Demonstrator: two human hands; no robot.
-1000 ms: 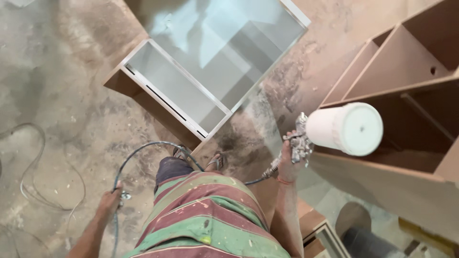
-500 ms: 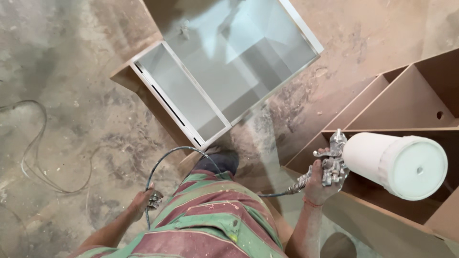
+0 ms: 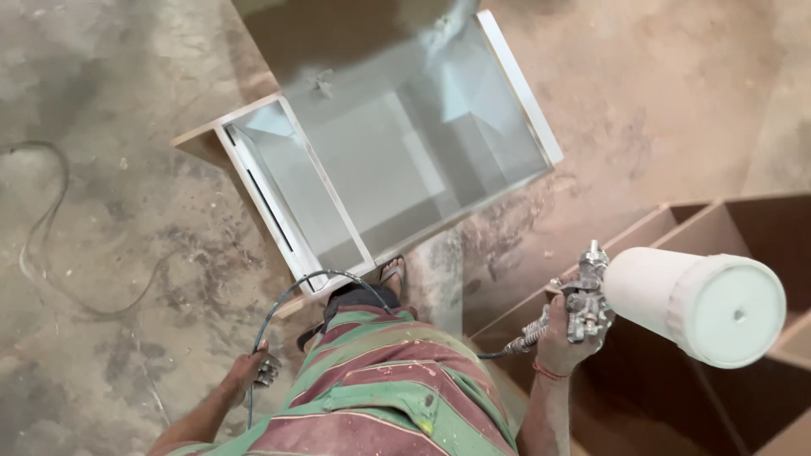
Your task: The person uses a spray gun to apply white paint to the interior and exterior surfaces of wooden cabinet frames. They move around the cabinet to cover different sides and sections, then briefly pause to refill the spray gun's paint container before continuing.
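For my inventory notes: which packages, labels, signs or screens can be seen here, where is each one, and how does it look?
No labels, signs or screens show.
Only container: white cup, round, plain, on the metal spray gun in the right hand.
The left hand holds a thin hose.

Right hand fisted, raised at four o'clock; left hand clenched low at seven o'clock.
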